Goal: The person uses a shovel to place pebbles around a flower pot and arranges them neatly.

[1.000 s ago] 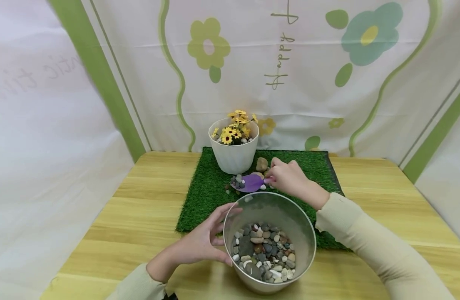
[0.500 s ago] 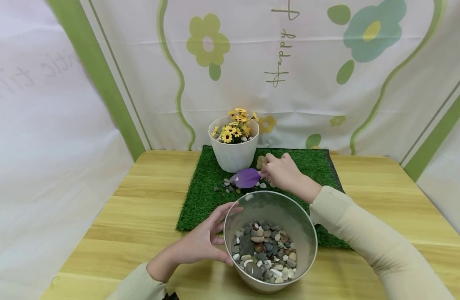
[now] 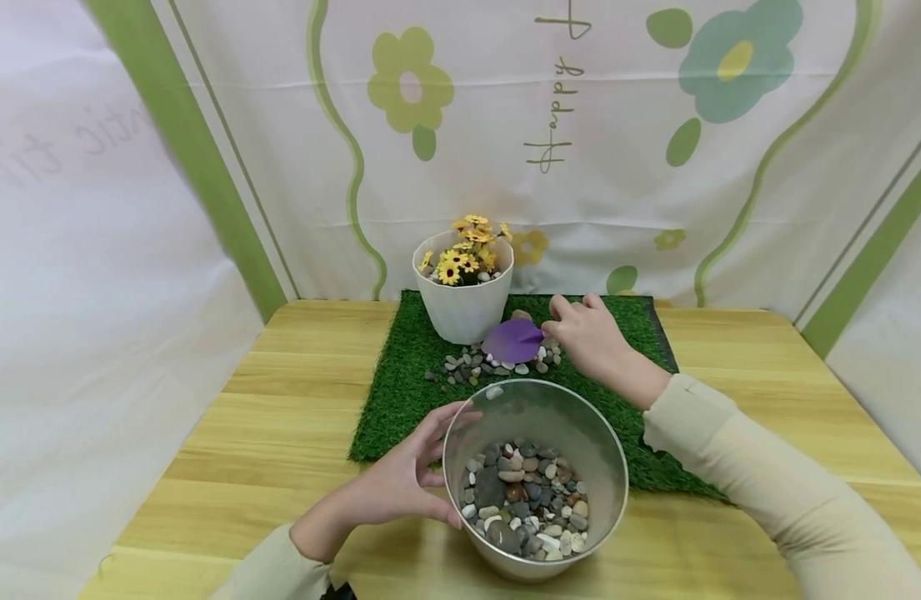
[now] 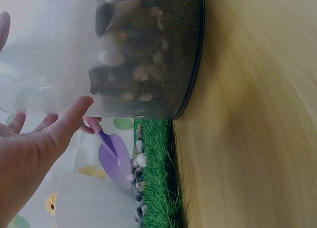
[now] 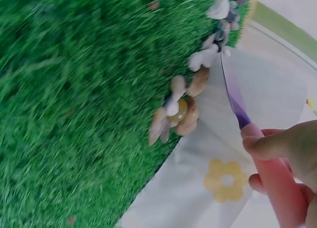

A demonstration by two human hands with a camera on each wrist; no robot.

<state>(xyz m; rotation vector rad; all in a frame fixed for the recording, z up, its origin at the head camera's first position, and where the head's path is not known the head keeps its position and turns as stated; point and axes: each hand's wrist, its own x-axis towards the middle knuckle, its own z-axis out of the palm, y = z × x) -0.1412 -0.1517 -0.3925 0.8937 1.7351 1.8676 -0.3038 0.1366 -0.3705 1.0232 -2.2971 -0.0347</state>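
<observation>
My right hand (image 3: pixel 591 337) grips the pink handle (image 5: pixel 277 186) of a small purple trowel (image 3: pixel 514 342), held just above a scatter of pebbles (image 3: pixel 468 365) on the green turf mat (image 3: pixel 392 417). In the right wrist view the purple blade (image 5: pixel 234 91) is seen nearly edge-on. A clear bucket (image 3: pixel 613 492) with mixed pebbles in it stands at the table's front. Its left wall is held by my left hand (image 3: pixel 403 483), thumb in front and fingers round the far side. Through the wall, the left wrist view shows stones above a dark layer (image 4: pixel 181 54).
A white ribbed flowerpot (image 3: pixel 460 312) with yellow daisy-like flowers (image 3: pixel 463 262) stands on the mat behind the trowel. Tan stones (image 5: pixel 188 121) lie near the pot. Wooden tabletop (image 3: pixel 265 417) surrounds the mat, with a printed cloth (image 3: pixel 475 183) behind.
Pebbles that were on the trowel blade now lie spread on the mat. The trowel has tilted, then moved back right and slightly away. My left hand stays on the bucket.
</observation>
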